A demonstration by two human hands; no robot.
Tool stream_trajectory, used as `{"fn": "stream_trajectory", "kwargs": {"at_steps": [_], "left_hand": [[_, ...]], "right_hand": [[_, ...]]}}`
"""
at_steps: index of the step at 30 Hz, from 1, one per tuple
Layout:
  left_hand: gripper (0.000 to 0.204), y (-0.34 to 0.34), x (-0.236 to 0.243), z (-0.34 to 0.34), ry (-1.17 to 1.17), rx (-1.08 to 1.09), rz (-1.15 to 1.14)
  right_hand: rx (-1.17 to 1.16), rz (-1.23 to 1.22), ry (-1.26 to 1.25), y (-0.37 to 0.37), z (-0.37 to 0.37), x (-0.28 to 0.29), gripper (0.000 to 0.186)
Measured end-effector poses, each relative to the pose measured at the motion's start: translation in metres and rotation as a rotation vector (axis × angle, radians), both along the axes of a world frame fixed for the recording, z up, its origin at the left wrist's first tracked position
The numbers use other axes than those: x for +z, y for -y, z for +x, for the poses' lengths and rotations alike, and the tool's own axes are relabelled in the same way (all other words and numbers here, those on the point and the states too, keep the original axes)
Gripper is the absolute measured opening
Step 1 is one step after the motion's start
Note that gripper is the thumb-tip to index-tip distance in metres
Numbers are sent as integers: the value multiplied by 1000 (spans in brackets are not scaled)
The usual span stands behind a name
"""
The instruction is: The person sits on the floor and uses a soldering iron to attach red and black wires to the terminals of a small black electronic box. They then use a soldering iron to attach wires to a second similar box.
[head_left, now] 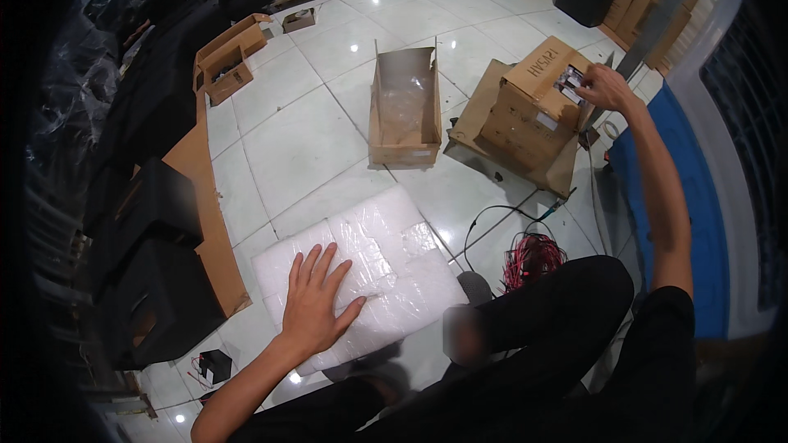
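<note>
Apparently, a stage of packing or unpacking is in hand: a flat, rectangular slab wrapped in white foam and glossy clear film (402, 275) is being steadied on one side while something is being handled at a taped brown cardboard carton (525, 123) on the other. The slab is laid on the glossy white tiled floor (283, 160), just in front of the person's legs, and whatever is inside it is hidden by the wrapping. The carton is set farther off to the right, above a wider sheet or box of brown cardboard (472, 119).

By the left hand (316, 305), the upper face of the slab is touched with the palm down and the fingers spread well apart; nothing is clasped there. By the right hand (607, 89), stretched far out, the top of the carton is reached, with the fingers bent beside a small black-and-white patch (568, 82). Whether that grip is closed on the patch or merely rested against it cannot be told.

As a judgement, firm fingertip contact is called for at the carton, with only light pressure kept on the slab; were the slab to be lifted, both hands would be needed at its edges. Between the two, an open-topped brown cardboard box (402, 153) is placed, its inside left uncovered.
</note>
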State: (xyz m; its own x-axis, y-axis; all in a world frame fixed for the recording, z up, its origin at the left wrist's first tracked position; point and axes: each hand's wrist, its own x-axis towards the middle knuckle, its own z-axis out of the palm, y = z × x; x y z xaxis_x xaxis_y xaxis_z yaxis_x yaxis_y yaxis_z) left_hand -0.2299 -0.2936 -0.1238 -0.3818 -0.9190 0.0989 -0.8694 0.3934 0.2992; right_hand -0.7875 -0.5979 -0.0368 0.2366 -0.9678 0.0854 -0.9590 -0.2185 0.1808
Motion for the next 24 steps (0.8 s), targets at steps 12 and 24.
{"fn": "stream_trajectory", "kwargs": {"at_steps": [12, 24], "left_hand": [[57, -1, 1, -2, 21, -1, -11], [57, -2, -4, -3, 26, -1, -31]], "right_hand": [[-359, -115, 743, -42, -78, -188, 47], [-193, -259, 246, 0, -33, -77, 53]]}}
